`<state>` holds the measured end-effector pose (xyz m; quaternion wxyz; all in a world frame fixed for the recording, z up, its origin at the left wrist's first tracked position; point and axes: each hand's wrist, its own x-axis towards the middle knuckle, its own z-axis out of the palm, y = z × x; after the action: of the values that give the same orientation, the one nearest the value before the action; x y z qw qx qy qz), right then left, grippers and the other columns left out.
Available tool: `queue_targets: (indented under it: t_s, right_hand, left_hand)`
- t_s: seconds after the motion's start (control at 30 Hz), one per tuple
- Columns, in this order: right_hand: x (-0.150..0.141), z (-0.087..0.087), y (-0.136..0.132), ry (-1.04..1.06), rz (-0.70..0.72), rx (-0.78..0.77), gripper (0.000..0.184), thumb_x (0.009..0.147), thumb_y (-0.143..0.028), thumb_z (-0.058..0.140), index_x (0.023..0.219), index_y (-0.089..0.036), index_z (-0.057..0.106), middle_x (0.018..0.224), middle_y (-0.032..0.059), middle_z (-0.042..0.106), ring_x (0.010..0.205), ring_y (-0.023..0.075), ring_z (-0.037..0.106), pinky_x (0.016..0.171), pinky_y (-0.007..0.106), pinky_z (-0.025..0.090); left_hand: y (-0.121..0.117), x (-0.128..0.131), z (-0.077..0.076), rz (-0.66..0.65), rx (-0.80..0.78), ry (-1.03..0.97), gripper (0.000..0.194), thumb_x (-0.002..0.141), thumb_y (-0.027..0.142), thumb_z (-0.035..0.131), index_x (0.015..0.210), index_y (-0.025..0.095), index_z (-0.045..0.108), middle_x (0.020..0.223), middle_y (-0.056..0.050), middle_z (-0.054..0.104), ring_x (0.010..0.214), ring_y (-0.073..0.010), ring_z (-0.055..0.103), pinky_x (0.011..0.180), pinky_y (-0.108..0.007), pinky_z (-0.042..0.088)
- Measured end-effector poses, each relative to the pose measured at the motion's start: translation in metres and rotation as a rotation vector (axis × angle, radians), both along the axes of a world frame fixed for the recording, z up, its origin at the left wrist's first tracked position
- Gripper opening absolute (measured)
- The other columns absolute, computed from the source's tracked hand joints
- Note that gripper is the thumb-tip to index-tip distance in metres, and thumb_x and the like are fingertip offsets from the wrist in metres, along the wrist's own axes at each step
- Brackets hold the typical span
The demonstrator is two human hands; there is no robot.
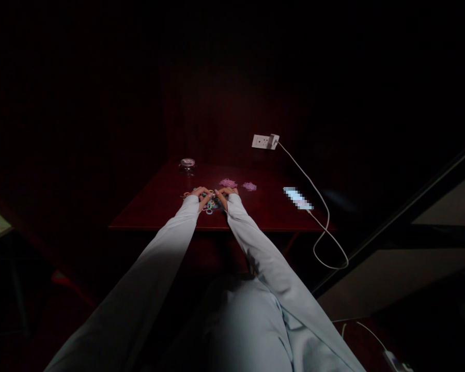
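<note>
A loose pile of small multicoloured rings (209,211), which look like elastic hair ties, lies near the table's front edge. My left hand (201,195) is over its left side, fingers curled and thumb drawn in. From the right, my right hand (227,194) meets it with bent fingers, the fingertips of both hands almost touching above the pile. Whatever is pinched between them is too small to make out. Just beyond my right hand sits a heap of pink bands (228,183), and a smaller pinkish-purple heap (250,186) lies to its right.
A clear round container (187,164) stands at the table's back left. On the right lies a phone with a blurred screen (297,198); its white cable (327,206) loops past the table edge to a wall socket (261,141). The dark red table (151,212) meets the wall behind.
</note>
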<state>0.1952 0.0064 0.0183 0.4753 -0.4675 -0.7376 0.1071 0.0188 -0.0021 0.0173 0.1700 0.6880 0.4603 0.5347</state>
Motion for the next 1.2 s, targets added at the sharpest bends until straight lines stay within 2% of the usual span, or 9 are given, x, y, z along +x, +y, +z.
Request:
queue_targets:
  t_s: [0.37,0.63,0.87,0.97,1.13,1.2]
  right_hand:
    - [0.0,0.005,-0.006,-0.026,-0.027,-0.034,0.025,0.1,-0.039,0.065,0.085,-0.025,0.078,0.087,0.0042,0.069,0.102,0.023,0.058,0.098,0.035,0.046]
    - [0.0,0.007,-0.009,-0.043,0.06,-0.098,0.028,0.1,-0.047,0.064,0.087,-0.027,0.079,0.092,0.0028,0.073,0.106,0.0224,0.059,0.096,0.033,0.047]
    - [0.001,0.001,0.0,-0.008,0.074,-0.098,0.03,0.098,-0.048,0.064,0.085,-0.026,0.079,0.094,0.0029,0.075,0.104,0.0221,0.06,0.097,0.034,0.046]
    - [0.006,0.0,0.007,0.06,-0.001,-0.102,0.026,0.098,-0.044,0.065,0.087,-0.025,0.08,0.096,0.0043,0.076,0.105,0.0237,0.06,0.101,0.038,0.045]
    - [0.026,0.001,0.018,0.19,-0.341,-0.116,0.03,0.095,-0.049,0.066,0.086,-0.023,0.08,0.108,0.0113,0.075,0.114,0.032,0.053,0.104,0.05,0.04]
    - [0.033,0.002,0.022,0.177,-0.429,-0.081,0.032,0.095,-0.051,0.067,0.084,-0.024,0.081,0.112,0.0135,0.074,0.118,0.0354,0.049,0.104,0.054,0.038]
  left_hand:
    - [-0.007,0.001,0.007,0.032,-0.014,0.033,0.012,0.082,0.027,0.069,0.071,0.023,0.066,0.069,0.001,0.059,0.062,-0.0159,0.051,0.064,-0.029,0.045]
    - [-0.006,-0.002,0.008,0.056,-0.044,0.023,0.01,0.083,0.021,0.069,0.074,0.021,0.065,0.077,0.001,0.062,0.062,-0.0131,0.049,0.064,-0.026,0.043]
    - [-0.003,-0.002,0.004,0.073,-0.044,0.027,0.009,0.083,0.025,0.069,0.075,0.021,0.066,0.079,0.001,0.064,0.059,-0.0114,0.047,0.065,-0.026,0.043]
    - [-0.004,-0.002,0.003,0.116,-0.041,0.028,0.011,0.084,0.03,0.068,0.075,0.022,0.066,0.075,0.001,0.062,0.06,-0.0124,0.048,0.065,-0.026,0.044]
    - [-0.004,-0.003,0.004,0.154,-0.035,-0.009,0.011,0.084,0.028,0.065,0.074,0.023,0.065,0.069,0.002,0.054,0.061,-0.0143,0.048,0.065,-0.027,0.042]
    - [-0.003,-0.003,0.004,0.162,-0.038,-0.024,0.013,0.084,0.027,0.065,0.072,0.023,0.064,0.069,0.002,0.054,0.062,-0.0152,0.048,0.063,-0.028,0.04]
